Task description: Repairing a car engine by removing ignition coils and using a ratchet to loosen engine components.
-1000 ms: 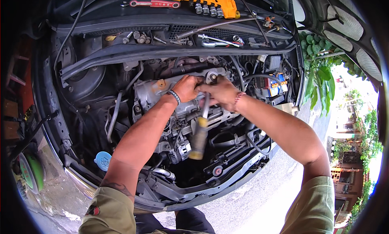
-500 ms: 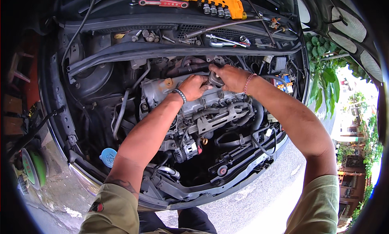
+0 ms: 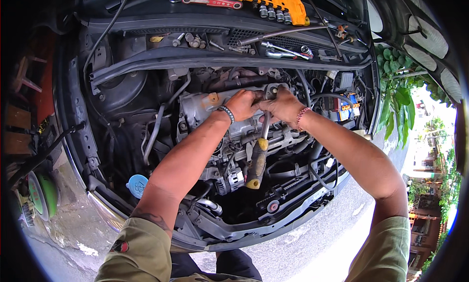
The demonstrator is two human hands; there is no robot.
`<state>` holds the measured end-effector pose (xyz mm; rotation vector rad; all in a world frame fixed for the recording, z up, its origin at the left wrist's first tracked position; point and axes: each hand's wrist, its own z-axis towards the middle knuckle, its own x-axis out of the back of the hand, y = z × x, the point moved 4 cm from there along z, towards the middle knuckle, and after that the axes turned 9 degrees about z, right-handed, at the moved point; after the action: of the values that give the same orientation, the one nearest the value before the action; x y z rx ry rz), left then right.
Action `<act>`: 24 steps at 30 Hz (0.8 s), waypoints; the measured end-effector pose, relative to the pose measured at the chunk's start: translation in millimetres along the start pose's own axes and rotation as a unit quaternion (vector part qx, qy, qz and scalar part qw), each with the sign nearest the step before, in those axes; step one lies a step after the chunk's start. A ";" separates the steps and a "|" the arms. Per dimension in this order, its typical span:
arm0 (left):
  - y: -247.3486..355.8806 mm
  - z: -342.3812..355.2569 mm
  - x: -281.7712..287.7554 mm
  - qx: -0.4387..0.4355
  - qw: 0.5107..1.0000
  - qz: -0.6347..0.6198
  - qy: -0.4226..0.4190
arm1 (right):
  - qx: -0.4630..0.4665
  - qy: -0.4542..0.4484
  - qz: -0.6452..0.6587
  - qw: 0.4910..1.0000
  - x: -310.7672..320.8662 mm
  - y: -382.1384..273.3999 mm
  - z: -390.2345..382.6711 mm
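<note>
Over the grey engine cover (image 3: 195, 106), my two hands meet close together. My right hand (image 3: 284, 107) is closed around the upper part of a ratchet wrench, its round metal head (image 3: 271, 90) showing between the hands. From below that hand the tool's shaft and yellow-and-dark grip (image 3: 257, 164) slant down toward me. My left hand (image 3: 243, 105) is closed beside the head, fingertips against the right hand's fingers; what they pinch is hidden.
Along the cowl at the back lie several bolts (image 3: 195, 41), a long metal bar (image 3: 278, 34) and chrome ratchets (image 3: 283, 51). Beyond sit a red wrench (image 3: 212, 1) and an orange socket holder (image 3: 273, 1). The battery (image 3: 346, 106) is at right, a blue cap (image 3: 137, 185) front left.
The ratchet wrench has swung round: its grip, earlier pointing away from me, now hangs toward me. My hands stay together over the engine. The whole view has shifted slightly.
</note>
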<state>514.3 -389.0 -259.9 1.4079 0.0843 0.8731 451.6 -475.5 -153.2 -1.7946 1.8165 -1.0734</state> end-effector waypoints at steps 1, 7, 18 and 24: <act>0.2 0.1 -1.0 -0.020 1.000 -0.023 0.010 | 0.010 -0.029 -0.053 0.998 -1.0 -3.3 -1.4; 11.5 -0.1 -2.7 0.001 0.998 0.064 -0.017 | 0.197 -0.080 -0.613 0.761 26.3 -32.9 -1.5; -3.8 1.2 0.9 0.003 0.996 0.085 -0.008 | -0.050 0.027 0.159 0.986 -6.2 13.2 0.5; -6.0 -4.8 5.8 0.006 1.000 -0.009 0.015 | -0.001 -0.009 -0.061 0.998 -8.7 -1.3 5.2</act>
<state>518.6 -381.3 -263.6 1.4039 0.1261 0.8810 457.3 -468.4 -157.7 -1.9325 1.7168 -1.0961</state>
